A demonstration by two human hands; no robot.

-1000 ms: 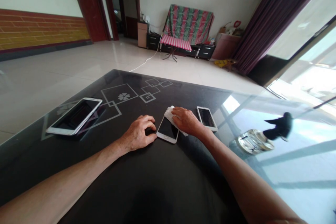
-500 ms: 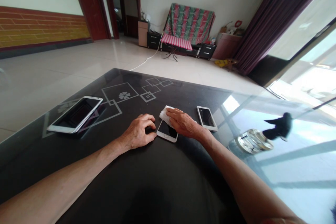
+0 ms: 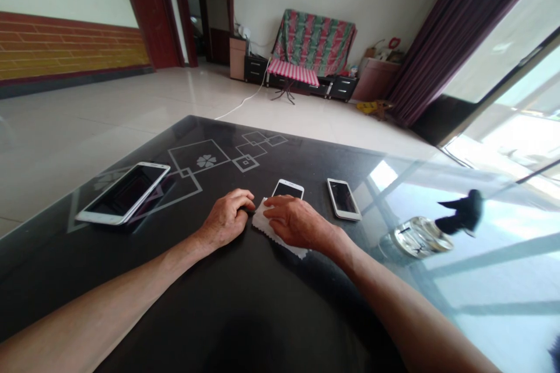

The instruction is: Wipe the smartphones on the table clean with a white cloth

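A white phone [image 3: 289, 187] lies on the dark glossy table, its upper end showing and its lower part hidden. Over that lower part is a white wiping cloth [image 3: 266, 223] with a scalloped edge. My right hand [image 3: 297, 220] presses down on the cloth with bent fingers, gripping it against the phone. Just left of the cloth, my left hand [image 3: 227, 215] rests on the table, its fingers curled in and holding nothing that I can see. To the right of my right hand lies a second white phone [image 3: 343, 199], screen up.
A larger white tablet-like device [image 3: 125, 193] lies at the left of the table [image 3: 210, 309]. On the right stands a clear glass object with a black top [image 3: 422, 237]. Beyond the table are a pink-striped small table [image 3: 293, 71], a cloth-covered piece [image 3: 317, 41] and a purple curtain [image 3: 455, 29].
My right hand has drawn the cloth from the phone's upper end down to its lower end, uncovering the top. My left hand has shifted slightly left, its thumb and fingers closing together.
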